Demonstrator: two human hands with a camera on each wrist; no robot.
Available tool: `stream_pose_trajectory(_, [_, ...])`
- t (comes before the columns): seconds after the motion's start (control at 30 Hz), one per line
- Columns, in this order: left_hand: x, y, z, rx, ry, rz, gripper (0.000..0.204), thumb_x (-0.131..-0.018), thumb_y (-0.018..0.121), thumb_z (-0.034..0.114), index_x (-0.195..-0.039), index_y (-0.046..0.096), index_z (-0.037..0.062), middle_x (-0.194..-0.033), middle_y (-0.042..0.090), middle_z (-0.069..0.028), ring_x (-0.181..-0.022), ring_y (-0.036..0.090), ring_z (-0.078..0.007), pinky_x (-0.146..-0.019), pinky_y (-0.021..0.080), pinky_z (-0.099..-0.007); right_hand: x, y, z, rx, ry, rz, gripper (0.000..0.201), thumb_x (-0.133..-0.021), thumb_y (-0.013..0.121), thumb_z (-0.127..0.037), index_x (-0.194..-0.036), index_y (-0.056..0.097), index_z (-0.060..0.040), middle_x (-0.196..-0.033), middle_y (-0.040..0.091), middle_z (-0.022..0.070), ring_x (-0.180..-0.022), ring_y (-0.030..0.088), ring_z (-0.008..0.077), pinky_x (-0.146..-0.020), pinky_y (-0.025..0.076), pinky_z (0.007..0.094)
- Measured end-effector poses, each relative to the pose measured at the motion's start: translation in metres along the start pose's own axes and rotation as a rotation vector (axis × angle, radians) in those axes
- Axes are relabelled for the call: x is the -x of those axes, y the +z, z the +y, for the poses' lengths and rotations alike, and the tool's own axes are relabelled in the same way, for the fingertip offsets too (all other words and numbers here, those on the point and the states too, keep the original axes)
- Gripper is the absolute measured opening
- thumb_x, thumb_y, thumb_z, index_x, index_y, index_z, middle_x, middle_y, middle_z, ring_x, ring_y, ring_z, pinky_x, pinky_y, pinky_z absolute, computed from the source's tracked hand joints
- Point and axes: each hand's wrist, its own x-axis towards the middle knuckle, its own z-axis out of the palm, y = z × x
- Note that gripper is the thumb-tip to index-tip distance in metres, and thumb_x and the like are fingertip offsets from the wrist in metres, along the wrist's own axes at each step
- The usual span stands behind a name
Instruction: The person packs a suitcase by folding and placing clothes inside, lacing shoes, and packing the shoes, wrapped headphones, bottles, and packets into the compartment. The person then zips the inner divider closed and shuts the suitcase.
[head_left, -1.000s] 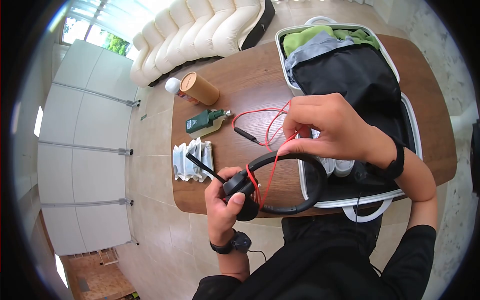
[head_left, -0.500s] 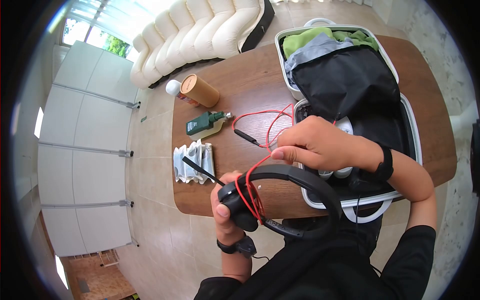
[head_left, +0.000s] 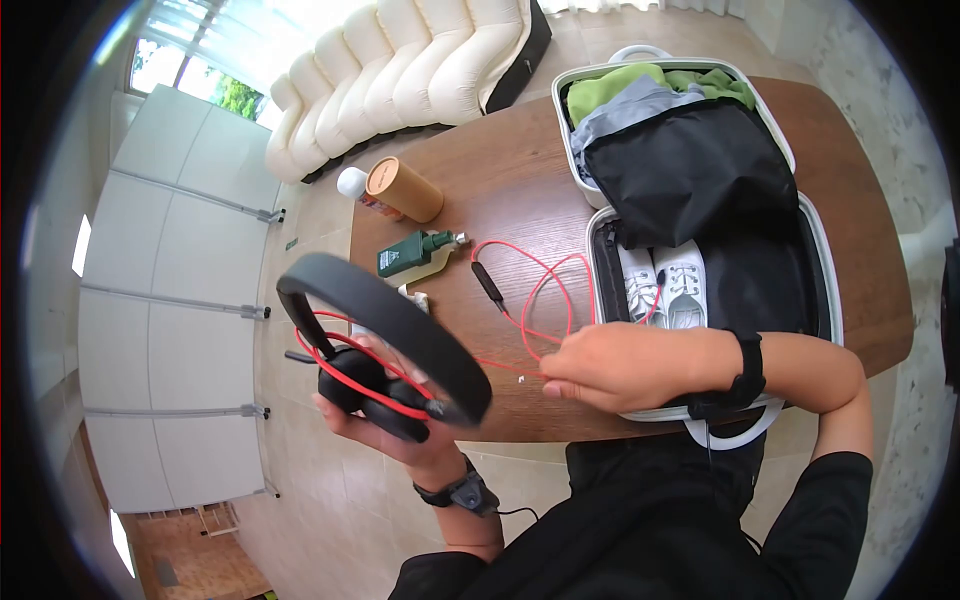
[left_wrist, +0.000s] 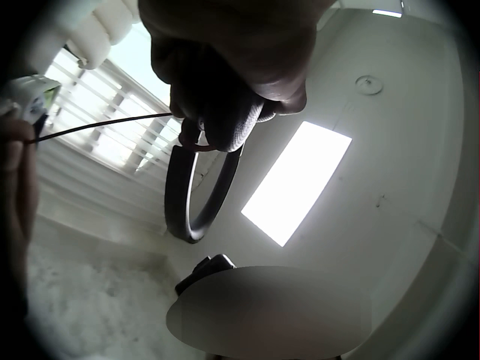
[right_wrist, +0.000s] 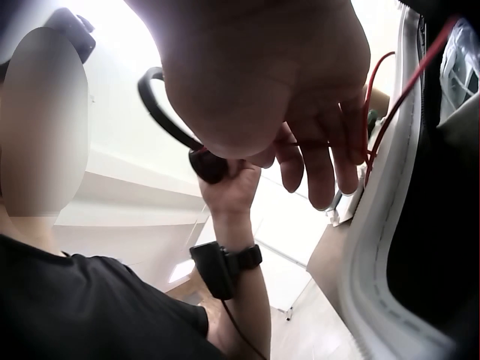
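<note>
My left hand (head_left: pixel 420 447) holds a black headset (head_left: pixel 405 320) by its ear cups, raised over the table's left front corner with the headband tilted upward. A red cable (head_left: pixel 503 243) is looped around the ear cups and stretches across to my right hand (head_left: pixel 630 365), whose fingers pinch it at the suitcase's left front corner. More of the cable lies in loops on the table, with a black inline control (head_left: pixel 487 286) on it. Its dark plug end (head_left: pixel 661 277) lies over white sneakers (head_left: pixel 683 255) in the suitcase. In the left wrist view the headband (left_wrist: pixel 178 195) hangs beyond my hand.
The open white suitcase (head_left: pixel 838 300) has a black fabric flap (head_left: pixel 690 165) and green clothes (head_left: pixel 610 90). At the table's left stand a cardboard tube (head_left: pixel 405 190) and a white-capped bottle (head_left: pixel 352 182); a green pump bottle (head_left: pixel 405 255) lies nearer. White packs (head_left: pixel 415 297) are mostly hidden behind the headset.
My left hand has swung the headset left and turned it, headband up. My right hand has moved toward me, drawing the cable out between the hands; the sneakers are now more exposed.
</note>
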Motion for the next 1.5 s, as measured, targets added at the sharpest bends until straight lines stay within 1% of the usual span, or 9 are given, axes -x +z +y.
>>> stream_pose_trajectory(0.07, [-0.005,0.016,-0.007,-0.191,0.147,0.186,0.046,-0.104,0.052,0.056,-0.117,0.062,0.0126,-0.087,0.067,-0.0017,-0.069,0.064,-0.0110,-0.055,0.057,-0.0269,0.000,0.001,-0.008,-0.013,-0.010,-0.063,0.036,-0.109,0.049,-0.028,-0.090,0.057,0.0017,-0.077,0.063,0.0253,-0.079,0.064,0.0477,-0.076,0.049,0.0569])
stream_pose_trajectory(0.17, [-0.006,0.000,0.000,-0.127,0.066,0.120,0.045,-0.104,0.053,0.054,-0.117,0.062,0.0131,-0.092,0.072,-0.0015,-0.073,0.070,-0.0123,-0.062,0.062,-0.0286,0.003,0.002,-0.012,0.055,0.051,-0.133,0.030,-0.107,0.052,-0.027,-0.093,0.056,-0.0007,-0.080,0.063,0.0216,-0.082,0.064,0.0446,-0.075,0.050,0.0539])
stream_pose_trajectory(0.5, [-0.021,-0.023,0.020,-0.102,0.210,0.370,0.055,-0.100,0.057,0.062,-0.122,0.063,0.0116,-0.091,0.070,-0.0038,-0.075,0.069,-0.0148,-0.066,0.064,-0.0313,0.003,-0.044,-0.017,0.246,0.191,-0.046,0.018,-0.102,0.057,-0.019,-0.095,0.063,-0.0036,-0.078,0.066,0.0206,-0.074,0.066,0.0428,-0.068,0.051,0.0521])
stream_pose_trajectory(0.53, [-0.020,-0.025,0.021,-0.077,0.237,0.364,0.048,-0.100,0.063,0.053,-0.126,0.063,0.0126,-0.104,0.073,-0.0002,-0.071,0.069,-0.0142,-0.051,0.051,-0.0254,0.001,-0.056,-0.018,0.288,0.177,0.025,0.017,-0.102,0.058,-0.019,-0.095,0.063,-0.0037,-0.077,0.066,0.0201,-0.075,0.066,0.0426,-0.068,0.051,0.0513])
stream_pose_trajectory(0.63, [-0.021,-0.019,0.027,-0.051,0.261,0.376,0.049,-0.100,0.062,0.053,-0.126,0.063,0.0117,-0.100,0.072,-0.0031,-0.069,0.064,-0.0147,-0.050,0.046,-0.0253,-0.007,-0.081,-0.015,0.409,0.116,0.238,0.016,-0.100,0.061,-0.018,-0.094,0.063,-0.0034,-0.076,0.064,0.0181,-0.076,0.066,0.0406,-0.068,0.051,0.0478])
stream_pose_trajectory(0.8, [-0.024,-0.022,0.038,0.007,0.286,0.326,0.051,-0.100,0.060,0.054,-0.127,0.062,0.0102,-0.092,0.068,-0.0068,-0.069,0.059,-0.0177,-0.049,0.041,-0.0257,-0.013,-0.106,-0.031,-0.493,0.055,0.152,0.020,-0.104,0.059,-0.015,-0.095,0.066,0.0013,-0.080,0.067,0.0045,-0.078,0.066,0.0130,-0.074,0.052,0.0289])
stream_pose_trajectory(0.97, [-0.022,-0.038,0.048,-0.023,0.271,0.173,0.051,-0.101,0.061,0.051,-0.131,0.060,0.0089,-0.101,0.066,-0.0065,-0.080,0.058,-0.0204,-0.050,0.036,-0.0251,-0.006,-0.120,-0.037,-0.151,0.010,0.063,0.024,-0.104,0.058,-0.019,-0.094,0.067,0.0021,-0.078,0.069,0.0085,-0.074,0.067,0.0189,-0.071,0.052,0.0320])
stream_pose_trajectory(1.23, [-0.023,-0.052,0.056,0.016,0.289,0.226,0.051,-0.101,0.063,0.047,-0.137,0.059,0.0113,-0.106,0.066,-0.0043,-0.083,0.059,-0.0209,-0.051,0.033,-0.0250,0.005,-0.129,-0.035,0.230,0.299,-0.086,0.023,-0.098,0.065,-0.018,-0.085,0.065,0.0006,-0.071,0.064,0.0128,-0.068,0.062,0.0324,-0.067,0.050,0.0400])
stream_pose_trajectory(1.5, [-0.026,-0.053,0.065,0.007,0.298,0.293,0.051,-0.101,0.063,0.048,-0.140,0.059,0.0142,-0.105,0.067,-0.0044,-0.081,0.060,-0.0208,-0.050,0.033,-0.0249,0.020,-0.124,-0.010,0.423,0.169,-0.071,0.014,-0.091,0.072,-0.017,-0.084,0.069,-0.0045,-0.079,0.066,0.0117,-0.081,0.065,0.0352,-0.081,0.051,0.0437])
